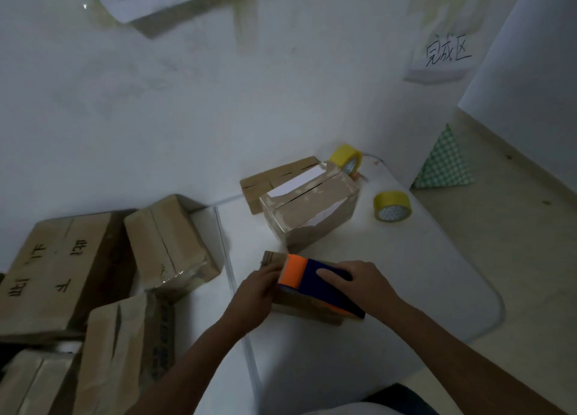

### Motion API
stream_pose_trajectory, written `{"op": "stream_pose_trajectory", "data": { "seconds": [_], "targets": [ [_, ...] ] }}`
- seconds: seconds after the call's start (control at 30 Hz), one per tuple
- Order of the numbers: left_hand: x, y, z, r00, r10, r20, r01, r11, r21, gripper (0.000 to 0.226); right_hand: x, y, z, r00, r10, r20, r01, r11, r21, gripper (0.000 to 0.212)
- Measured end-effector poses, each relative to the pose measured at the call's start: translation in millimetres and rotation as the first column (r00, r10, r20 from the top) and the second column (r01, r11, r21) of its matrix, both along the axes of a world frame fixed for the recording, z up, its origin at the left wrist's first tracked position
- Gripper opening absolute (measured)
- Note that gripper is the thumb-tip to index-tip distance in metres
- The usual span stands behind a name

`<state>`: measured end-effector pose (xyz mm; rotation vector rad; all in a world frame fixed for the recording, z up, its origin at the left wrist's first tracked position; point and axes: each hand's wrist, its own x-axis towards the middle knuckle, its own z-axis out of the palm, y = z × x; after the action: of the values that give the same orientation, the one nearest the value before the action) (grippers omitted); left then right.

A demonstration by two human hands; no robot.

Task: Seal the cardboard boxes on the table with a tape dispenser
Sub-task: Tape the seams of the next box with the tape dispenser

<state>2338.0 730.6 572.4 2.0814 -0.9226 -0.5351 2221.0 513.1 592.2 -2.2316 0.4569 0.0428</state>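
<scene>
My right hand [363,285] lay over the dispenser [321,285], its fingers [331,274] curled across the dark blue body and holding it. The dispenser sat on top of a small box [307,310] near the middle of the white surface [406,274]. Its long axis ran from about 10 o'clock to 4 o'clock, with the orange end toward 10 and the dark end toward 4. The box lay along nearly the same line, its far end sticking out past the orange part toward 10 o'clock.

My left hand [257,291] was at the box's 9 o'clock side, beside the orange end. Its fingers were bent against the box and the dispenser's front, but I could not tell whether they gripped anything or only pressed there.

At 12 o'clock from the dispenser stood a larger box [312,210] with a white label on its lid, its long axis running from 8 to 2 o'clock. Behind it lay a flat piece of cardboard [274,177]. One yellow roll [347,159] stood at that box's far corner, and another roll [392,206] lay at 3 o'clock from it. At 9 o'clock, off the surface's edge, was a pile of boxes [93,274]. A checked green triangle [445,161] leaned at 2 o'clock.
</scene>
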Motion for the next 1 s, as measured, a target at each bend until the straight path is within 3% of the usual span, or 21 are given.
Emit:
{"op": "stream_pose_trajectory", "data": {
  "seconds": [0.03,0.07,0.13,0.2,0.27,0.33,0.53,0.63,0.73,0.87,1.0],
  "targets": [
    [0,0,5,0.961,0.149,-0.233,-0.153,0.988,0.001,0.038,1,2,0,1.000,-0.001,0.001,0.001,1.000,-0.024,0.075],
    [1,0,8,0.836,0.234,-0.497,-0.259,0.966,0.019,0.030,1,4,0,1.000,-0.003,0.004,0.003,0.999,-0.043,0.077],
    [5,-2,9,0.492,0.282,-0.824,-0.386,0.918,0.084,0.033,3,6,1,1.000,-0.012,0.004,0.013,0.997,-0.075,0.076],
    [10,-3,10,0.299,0.283,-0.912,-0.454,0.882,0.125,0.044,3,7,3,1.000,-0.020,-0.013,0.018,0.995,-0.096,0.075],
    [13,-4,11,0.231,0.274,-0.933,-0.477,0.868,0.137,0.039,3,10,5,0.999,-0.016,-0.029,0.013,0.994,-0.106,0.075],
    [15,-5,12,0.233,0.270,-0.934,-0.472,0.871,0.134,0.032,2,12,6,0.999,-0.012,-0.039,0.008,0.994,-0.111,0.074],
    [16,-7,8,0.371,0.240,-0.897,-0.394,0.915,0.082,0.020,3,12,9,0.997,0.022,-0.075,-0.032,0.992,-0.126,0.083],
    [14,-6,7,0.402,0.266,-0.876,-0.420,0.904,0.081,0.020,4,11,10,0.996,0.032,-0.084,-0.042,0.992,-0.119,0.078],
    [11,-7,10,0.494,0.312,-0.812,-0.439,0.895,0.077,0.021,6,10,12,0.994,0.044,-0.098,-0.057,0.990,-0.127,0.078],
    [4,-11,16,0.592,0.343,-0.730,-0.469,0.883,0.035,0.019,12,4,17,0.991,0.094,-0.092,-0.110,0.976,-0.187,0.060],
    [7,-11,18,0.594,0.394,-0.702,-0.554,0.833,-0.002,0.014,19,-2,24,0.987,0.134,-0.087,-0.149,0.968,-0.200,0.062]
  ]
}}
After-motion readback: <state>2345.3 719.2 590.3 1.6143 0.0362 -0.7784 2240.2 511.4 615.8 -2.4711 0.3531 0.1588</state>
